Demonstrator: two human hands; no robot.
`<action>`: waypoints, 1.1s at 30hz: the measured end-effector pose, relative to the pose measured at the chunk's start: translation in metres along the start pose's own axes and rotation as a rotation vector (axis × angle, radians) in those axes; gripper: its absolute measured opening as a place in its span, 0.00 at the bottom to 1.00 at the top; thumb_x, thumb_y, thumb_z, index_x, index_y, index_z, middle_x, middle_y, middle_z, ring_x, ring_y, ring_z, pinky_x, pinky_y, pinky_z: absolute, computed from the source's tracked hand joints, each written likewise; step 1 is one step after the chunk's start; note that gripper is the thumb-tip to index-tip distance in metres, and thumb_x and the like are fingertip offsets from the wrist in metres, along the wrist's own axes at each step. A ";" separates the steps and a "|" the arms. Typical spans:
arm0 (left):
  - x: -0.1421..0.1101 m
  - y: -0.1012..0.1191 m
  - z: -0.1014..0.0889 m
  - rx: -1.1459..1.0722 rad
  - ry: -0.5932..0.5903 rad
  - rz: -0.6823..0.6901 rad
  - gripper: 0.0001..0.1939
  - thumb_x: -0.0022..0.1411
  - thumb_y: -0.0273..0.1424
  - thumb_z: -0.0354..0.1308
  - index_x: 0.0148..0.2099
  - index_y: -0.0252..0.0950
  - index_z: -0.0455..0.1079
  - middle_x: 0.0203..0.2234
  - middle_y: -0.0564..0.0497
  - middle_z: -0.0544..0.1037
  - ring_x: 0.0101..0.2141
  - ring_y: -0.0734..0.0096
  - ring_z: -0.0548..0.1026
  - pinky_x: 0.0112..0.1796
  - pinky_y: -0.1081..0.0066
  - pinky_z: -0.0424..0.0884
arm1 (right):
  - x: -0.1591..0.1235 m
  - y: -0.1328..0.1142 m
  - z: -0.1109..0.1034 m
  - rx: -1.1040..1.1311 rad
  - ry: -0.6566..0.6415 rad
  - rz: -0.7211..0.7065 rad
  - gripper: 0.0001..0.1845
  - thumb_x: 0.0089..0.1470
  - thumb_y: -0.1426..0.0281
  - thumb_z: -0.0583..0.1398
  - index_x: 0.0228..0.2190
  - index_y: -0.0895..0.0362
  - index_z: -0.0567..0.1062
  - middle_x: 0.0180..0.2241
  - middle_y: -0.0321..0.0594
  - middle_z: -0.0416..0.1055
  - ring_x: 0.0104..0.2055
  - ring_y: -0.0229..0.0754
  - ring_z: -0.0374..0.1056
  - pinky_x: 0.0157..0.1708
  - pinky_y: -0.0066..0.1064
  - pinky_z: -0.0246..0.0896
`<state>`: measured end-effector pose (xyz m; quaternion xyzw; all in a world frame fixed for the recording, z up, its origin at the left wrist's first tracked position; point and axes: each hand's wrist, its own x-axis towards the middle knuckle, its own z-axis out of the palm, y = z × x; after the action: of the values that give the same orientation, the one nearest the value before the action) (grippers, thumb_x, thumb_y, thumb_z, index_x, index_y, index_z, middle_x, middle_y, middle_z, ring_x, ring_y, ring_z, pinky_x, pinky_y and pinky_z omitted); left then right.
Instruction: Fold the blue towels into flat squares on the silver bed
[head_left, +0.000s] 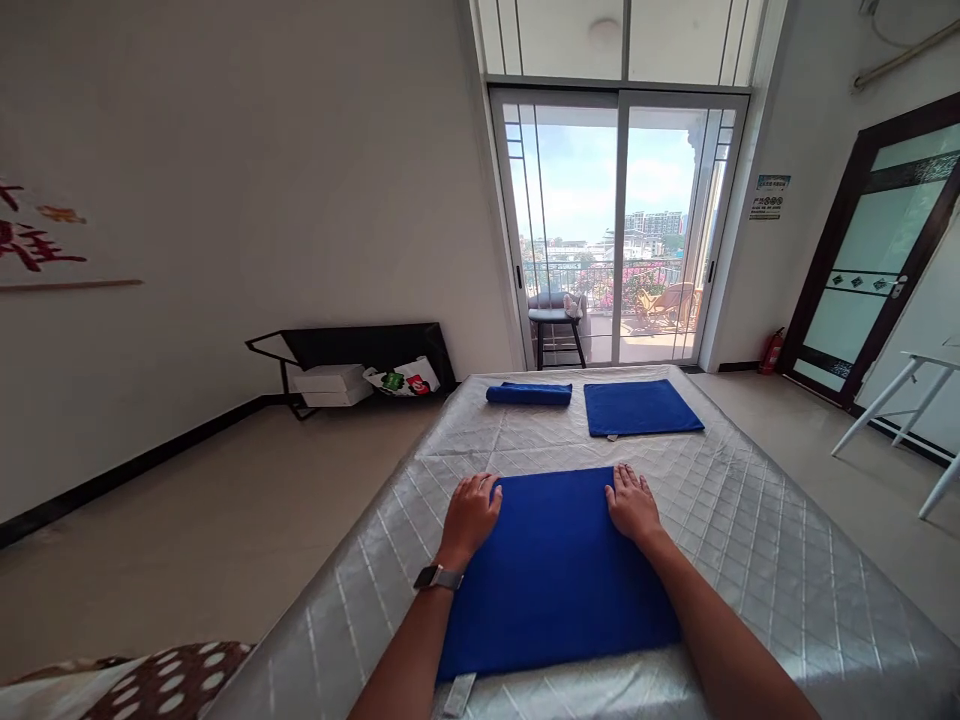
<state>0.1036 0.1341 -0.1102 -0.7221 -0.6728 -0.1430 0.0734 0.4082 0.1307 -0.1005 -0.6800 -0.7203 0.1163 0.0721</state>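
Observation:
A blue cloth (559, 580) lies spread flat on the quilted silver-grey mattress (750, 530), with a white tag at its near left corner. My left hand (471, 515) rests palm down at the far left corner of the cloth, fingers laid out and holding nothing. At the far right corner, my right hand (632, 503) lies flat with fingers extended, touching the cloth's edge. Farther back on the mattress are a rolled blue cloth (529, 395) and a second flat blue cloth (643, 407).
A black folded frame (367, 345) with a white box (330, 385) stands by the left wall. Beyond the mattress is a sliding glass door (619, 230). A white-legged table (892, 400) and a fire extinguisher (772, 352) are at right. Polka-dotted fabric (172, 685) shows at lower left.

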 end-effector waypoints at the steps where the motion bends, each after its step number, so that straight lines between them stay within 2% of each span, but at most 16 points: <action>1: 0.000 0.006 0.001 -0.009 -0.020 0.022 0.26 0.71 0.37 0.38 0.60 0.36 0.71 0.59 0.44 0.74 0.60 0.59 0.69 0.65 0.59 0.56 | 0.000 0.000 0.001 0.004 0.001 0.000 0.35 0.68 0.61 0.39 0.70 0.65 0.48 0.72 0.45 0.42 0.74 0.42 0.35 0.70 0.39 0.27; 4: -0.001 0.016 0.008 -0.020 -0.075 0.032 0.26 0.71 0.40 0.40 0.62 0.36 0.69 0.61 0.45 0.73 0.60 0.59 0.69 0.64 0.60 0.58 | 0.001 0.001 0.002 0.015 0.015 -0.004 0.35 0.68 0.61 0.39 0.70 0.65 0.48 0.72 0.45 0.42 0.74 0.42 0.35 0.70 0.39 0.27; 9: -0.002 0.003 0.012 -0.026 -0.174 -0.028 0.29 0.72 0.41 0.37 0.66 0.34 0.63 0.66 0.44 0.66 0.64 0.60 0.64 0.65 0.60 0.56 | 0.004 0.003 0.006 0.016 0.011 -0.004 0.35 0.68 0.60 0.39 0.70 0.65 0.48 0.72 0.46 0.43 0.74 0.43 0.35 0.70 0.40 0.28; 15: -0.002 -0.010 0.016 -0.015 -0.182 -0.048 0.29 0.72 0.41 0.39 0.68 0.37 0.61 0.66 0.45 0.65 0.68 0.59 0.58 0.66 0.55 0.52 | 0.004 0.004 0.005 -0.013 0.012 0.009 0.35 0.68 0.60 0.39 0.70 0.63 0.48 0.72 0.45 0.43 0.74 0.42 0.36 0.70 0.40 0.27; 25: -0.002 -0.014 0.024 0.049 -0.175 -0.100 0.33 0.72 0.43 0.35 0.70 0.29 0.57 0.69 0.41 0.57 0.69 0.56 0.54 0.67 0.54 0.49 | -0.002 0.002 -0.004 -0.027 -0.037 0.025 0.35 0.69 0.61 0.38 0.70 0.64 0.46 0.72 0.46 0.41 0.74 0.41 0.33 0.70 0.40 0.27; 29: -0.002 -0.012 0.019 0.047 -0.144 -0.105 0.32 0.72 0.43 0.36 0.68 0.30 0.59 0.68 0.41 0.60 0.69 0.56 0.55 0.67 0.53 0.50 | -0.006 0.003 -0.010 -0.018 -0.078 0.013 0.37 0.68 0.58 0.39 0.70 0.65 0.45 0.73 0.45 0.37 0.74 0.41 0.30 0.70 0.39 0.25; 33: -0.005 -0.005 -0.001 0.043 -0.061 -0.091 0.29 0.71 0.40 0.41 0.66 0.29 0.63 0.66 0.39 0.64 0.67 0.55 0.60 0.66 0.54 0.54 | -0.011 0.003 -0.012 -0.010 -0.076 0.001 0.37 0.68 0.57 0.38 0.71 0.63 0.43 0.73 0.44 0.35 0.74 0.41 0.29 0.70 0.39 0.23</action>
<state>0.0986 0.1292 -0.1110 -0.6929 -0.7099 -0.1097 0.0617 0.4149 0.1209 -0.0896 -0.6758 -0.7228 0.1384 0.0413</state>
